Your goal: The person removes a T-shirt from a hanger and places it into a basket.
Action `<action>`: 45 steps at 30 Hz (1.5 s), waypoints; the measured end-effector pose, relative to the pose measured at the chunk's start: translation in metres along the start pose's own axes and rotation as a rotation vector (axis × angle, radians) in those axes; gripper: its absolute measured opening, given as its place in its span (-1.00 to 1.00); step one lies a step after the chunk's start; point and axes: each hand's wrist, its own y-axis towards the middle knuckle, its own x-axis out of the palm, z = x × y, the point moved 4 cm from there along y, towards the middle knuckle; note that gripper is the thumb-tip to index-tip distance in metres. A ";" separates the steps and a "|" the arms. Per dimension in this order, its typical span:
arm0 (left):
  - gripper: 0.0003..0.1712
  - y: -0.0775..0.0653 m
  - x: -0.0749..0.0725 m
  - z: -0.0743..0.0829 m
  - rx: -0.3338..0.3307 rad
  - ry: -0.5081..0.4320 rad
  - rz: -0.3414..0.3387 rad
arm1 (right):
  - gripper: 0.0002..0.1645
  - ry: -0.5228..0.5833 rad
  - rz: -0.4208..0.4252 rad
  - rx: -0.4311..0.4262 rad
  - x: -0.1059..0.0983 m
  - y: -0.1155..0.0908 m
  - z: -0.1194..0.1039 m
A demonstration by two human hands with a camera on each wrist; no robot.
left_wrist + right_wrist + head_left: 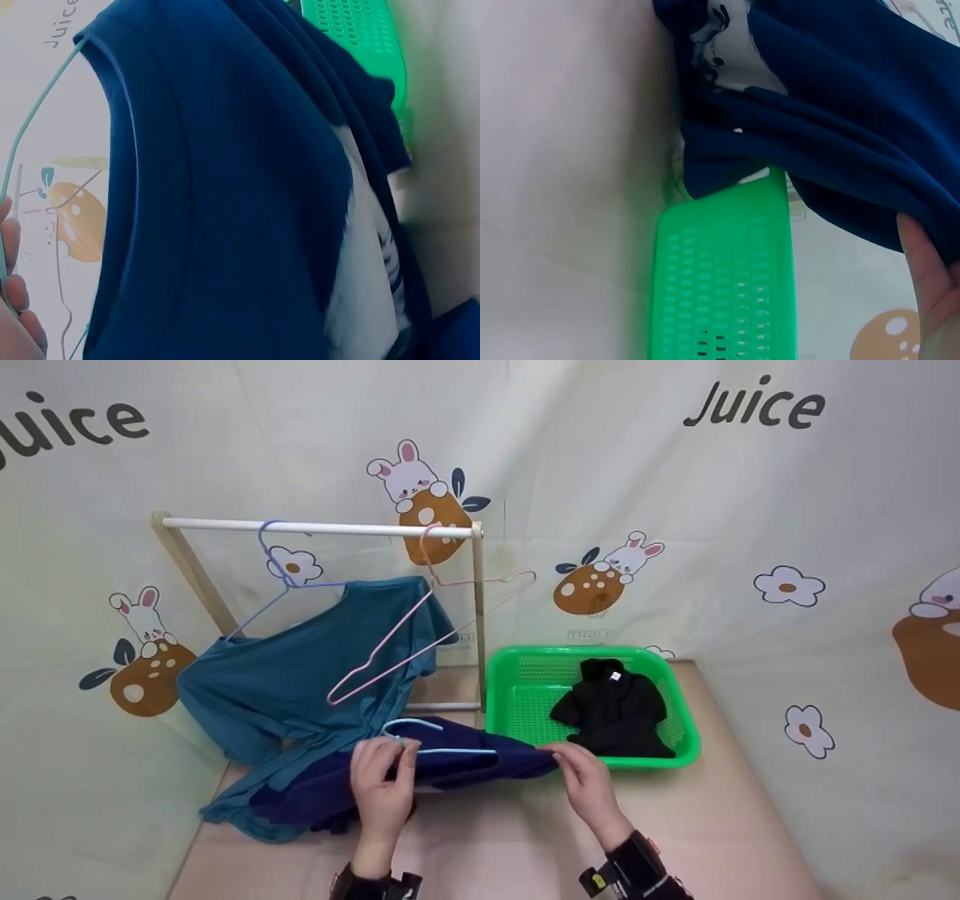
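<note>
A navy shirt [322,787] with a pale printed patch [367,277] is held up in front of the rack, a light-blue hanger [457,751] inside its neckline. My left hand [384,784] grips that hanger just below its hook, fingers curled round it. Out at the shirt's right side, my right hand [589,784] pinches the cloth between thumb and fingers. The right wrist view shows the thumb [922,259] pressed on the navy fabric. Part of the hanger is hidden inside the shirt.
Behind stands a rack with a white rail [337,529]. From it hang a teal shirt [300,667] on a blue hanger [287,577] and a bare pink hanger [382,649]. A green basket [686,735] at the right holds a black garment [615,712].
</note>
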 end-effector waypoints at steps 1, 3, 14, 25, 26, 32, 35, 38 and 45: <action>-0.84 0.001 -0.002 -0.001 -0.004 -0.001 0.002 | -0.70 -0.009 0.021 0.022 -0.003 0.001 0.002; -0.85 0.004 -0.005 -0.003 -0.015 -0.002 0.007 | -0.74 -0.032 0.063 0.067 -0.010 0.002 0.007; -0.68 0.015 -0.018 -0.007 -0.055 -0.024 0.007 | -0.85 -0.074 0.153 0.233 -0.036 0.006 0.023; -0.83 0.012 -0.009 -0.013 -0.134 -0.023 0.006 | -0.88 -0.089 0.148 0.354 -0.036 -0.001 0.032; -0.80 0.011 -0.006 -0.013 -0.139 -0.020 -0.008 | -0.88 -0.076 0.141 0.356 -0.035 -0.002 0.033; -0.82 -0.003 0.009 -0.029 -0.202 0.027 -0.086 | -0.91 0.035 0.068 0.401 -0.023 -0.004 0.033; -0.84 -0.013 0.015 -0.043 -0.207 0.039 -0.115 | -0.91 0.054 0.027 0.426 -0.019 -0.005 0.036; -0.83 -0.014 0.018 -0.043 -0.200 0.051 -0.127 | -0.88 0.074 -0.031 0.446 -0.017 -0.008 0.038; -0.86 -0.017 0.022 -0.044 -0.215 0.049 -0.148 | -0.74 0.049 -0.103 0.452 -0.021 -0.013 0.038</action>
